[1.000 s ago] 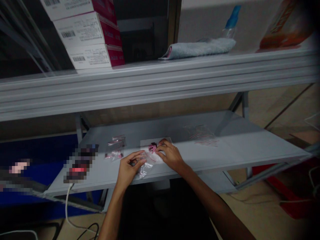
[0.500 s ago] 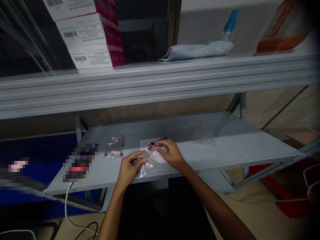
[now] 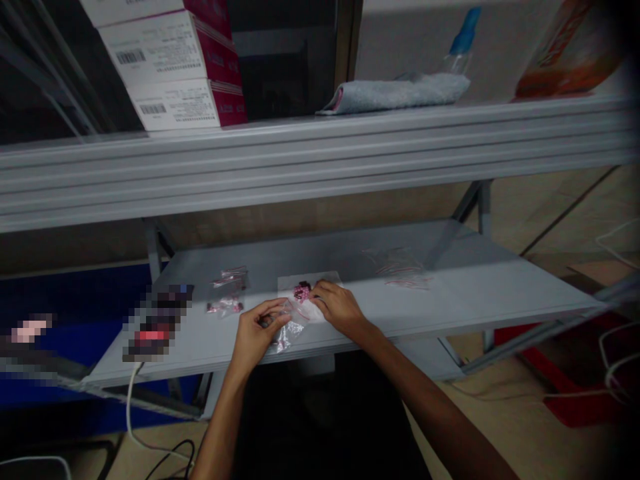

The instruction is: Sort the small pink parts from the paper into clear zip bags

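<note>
Left hand (image 3: 257, 333) pinching a clear zip bag (image 3: 290, 335) near the worktop's (image 3: 480, 290) front edge. Within half a second, the right hand (image 3: 343, 308) has settled beside pink-and-dark pieces (image 3: 301, 292) on a white sheet (image 3: 286, 283), suggesting continued sorting; whether it grips one cannot be told.

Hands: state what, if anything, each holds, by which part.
The left hand pinches a clear bag by its left side; the right hand is at the pink pieces, any grip unclear.
</note>
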